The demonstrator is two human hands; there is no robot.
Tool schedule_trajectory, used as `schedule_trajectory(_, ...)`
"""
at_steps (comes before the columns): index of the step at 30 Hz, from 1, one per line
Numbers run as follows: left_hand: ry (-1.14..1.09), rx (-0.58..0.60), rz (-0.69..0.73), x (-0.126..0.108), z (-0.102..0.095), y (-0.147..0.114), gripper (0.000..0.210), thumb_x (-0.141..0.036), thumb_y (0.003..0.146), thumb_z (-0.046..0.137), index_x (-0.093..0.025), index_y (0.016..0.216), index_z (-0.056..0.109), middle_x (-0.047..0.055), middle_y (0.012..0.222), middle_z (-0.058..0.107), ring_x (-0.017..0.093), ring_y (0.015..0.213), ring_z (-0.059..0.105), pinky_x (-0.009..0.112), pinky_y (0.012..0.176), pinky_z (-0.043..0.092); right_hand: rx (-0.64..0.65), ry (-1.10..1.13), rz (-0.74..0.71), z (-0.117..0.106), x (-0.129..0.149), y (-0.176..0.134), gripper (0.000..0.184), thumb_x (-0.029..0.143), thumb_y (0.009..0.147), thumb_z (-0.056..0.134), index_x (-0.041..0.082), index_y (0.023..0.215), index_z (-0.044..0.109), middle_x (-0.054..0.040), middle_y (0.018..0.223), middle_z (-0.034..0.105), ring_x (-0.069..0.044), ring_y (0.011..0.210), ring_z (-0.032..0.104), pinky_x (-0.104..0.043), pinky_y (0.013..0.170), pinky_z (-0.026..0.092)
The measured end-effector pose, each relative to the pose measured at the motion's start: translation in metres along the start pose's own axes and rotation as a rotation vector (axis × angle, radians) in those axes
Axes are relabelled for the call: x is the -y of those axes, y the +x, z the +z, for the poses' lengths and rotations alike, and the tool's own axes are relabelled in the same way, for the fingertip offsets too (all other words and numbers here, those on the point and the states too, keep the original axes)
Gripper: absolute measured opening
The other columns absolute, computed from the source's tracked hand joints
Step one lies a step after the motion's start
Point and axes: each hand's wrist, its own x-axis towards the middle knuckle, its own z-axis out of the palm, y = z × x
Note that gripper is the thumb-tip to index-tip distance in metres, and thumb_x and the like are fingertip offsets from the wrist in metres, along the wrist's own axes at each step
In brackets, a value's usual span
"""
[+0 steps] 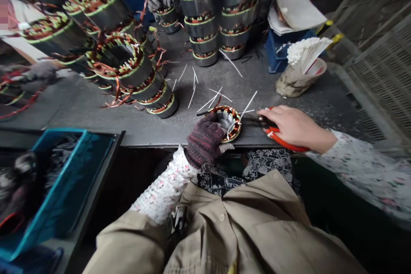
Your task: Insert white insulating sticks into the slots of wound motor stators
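from where i stand, a wound ring (238,130) of copper and pale green lies on the dark table (128,135), close to its front edge, right before the seated person. the left hand (204,141), in a dark knitted glove, lies over the ring's left side, its grip curled on the rim. the bare right hand (298,128) has its grip wrapped round the red handles of a cutting tool (272,133), whose dark end points at the ring's right side; whether it touches, i cannot tell. a white strip (249,102) slants up from the ring there, and more loose strips (194,87) lie scattered beyond it. to the left leans a stack of larger wound rings (150,81), with upright stacks (204,45) at the back. on the right, a stained cup (297,81) holds a bundle of white strips (306,53), near a blue box (276,53) with papers (300,10) on top. across the table, a co-worker's gloved hands (160,2) are at a small stack (169,21). a turquoise tray (69,205) sits at lower left.
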Motion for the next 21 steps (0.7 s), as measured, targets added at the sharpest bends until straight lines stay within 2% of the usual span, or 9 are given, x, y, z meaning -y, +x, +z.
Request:
schedule_trajectory(3,0.011,0.054,-0.058,-0.002,0.000,0.002,0.049,-0.061,0.090,0.066,-0.014,0.103,0.069,0.010,0.096,0.074,0.028,0.106,0.072,0.052,0.119,0.045,0.011,-0.069,-0.049,0.000,0.002,-0.008,0.051,0.038,0.086,0.054,0.015,0.130,0.066,-0.0135,0.099,0.075,-0.028,0.092,0.065,-0.035,0.076,0.044)
schedule_trajectory(7,-0.041,0.085,-0.112,-0.006,0.000,0.002,0.043,-0.057,0.091,0.067,-0.017,0.110,0.069,0.010,0.108,0.075,0.027,0.113,0.070,0.056,0.121,0.042,0.023,-0.115,-0.040,-0.004,0.009,-0.010,0.041,0.032,0.093,0.046,0.018,0.124,0.069,-0.0094,0.089,0.076,-0.025,0.081,0.065,-0.034,0.068,0.039)
schedule_trajectory(10,-0.061,0.065,-0.132,-0.006,0.001,0.002,0.040,-0.054,0.090,0.070,-0.019,0.109,0.069,0.009,0.120,0.073,0.027,0.120,0.067,0.057,0.123,0.040,-0.031,-0.145,-0.139,-0.013,0.014,-0.012,0.041,0.034,0.092,0.048,0.019,0.124,0.068,-0.0091,0.089,0.075,-0.025,0.083,0.064,-0.033,0.069,0.040)
schedule_trajectory(14,-0.046,0.070,-0.134,-0.004,0.002,0.002,0.041,-0.055,0.090,0.068,-0.018,0.106,0.070,0.009,0.117,0.074,0.026,0.118,0.068,0.053,0.124,0.040,-0.009,-0.184,-0.251,-0.025,0.028,-0.011,0.042,0.035,0.090,0.051,0.015,0.124,0.068,-0.0114,0.088,0.074,-0.025,0.082,0.063,-0.033,0.071,0.040)
schedule_trajectory(18,-0.010,0.138,-0.159,-0.010,0.002,0.007,0.051,-0.060,0.086,0.072,-0.013,0.106,0.072,0.013,0.109,0.076,0.029,0.112,0.071,0.053,0.122,0.042,0.078,-0.113,-0.160,-0.024,0.034,-0.008,0.037,0.032,0.090,0.049,0.021,0.117,0.071,-0.0089,0.083,0.075,-0.024,0.077,0.066,-0.033,0.065,0.039)
schedule_trajectory(21,0.052,0.215,-0.201,-0.018,0.002,0.013,0.058,-0.060,0.082,0.076,-0.010,0.111,0.072,0.015,0.103,0.076,0.033,0.109,0.071,0.055,0.117,0.046,0.059,-0.028,0.077,-0.013,0.022,-0.005,0.042,0.040,0.092,0.049,0.023,0.125,0.068,-0.0101,0.088,0.078,-0.028,0.077,0.070,-0.034,0.061,0.043)
